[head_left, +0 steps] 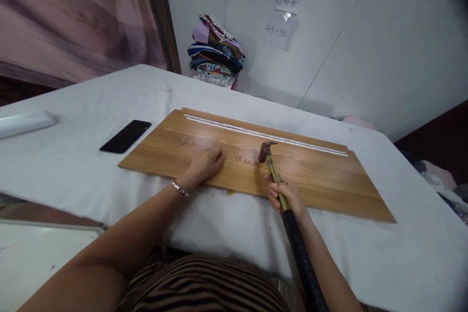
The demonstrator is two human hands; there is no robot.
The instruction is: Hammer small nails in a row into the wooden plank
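Wooden board [329, 180], left hand [207, 162] curled, right hand [285, 196] gripping hammer [293, 231]

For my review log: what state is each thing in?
Board: flat
Nail row: heads showing
Loose nails: lying down
Left hand: curled, on board
Hammer: held
Right hand: closed around hammer
Phone: flat, screen dark
White strips: straight
Clothes: stacked
Papers: taped up

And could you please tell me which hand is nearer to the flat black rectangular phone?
Left: the left hand is right of the phone; the right hand is much farther right.
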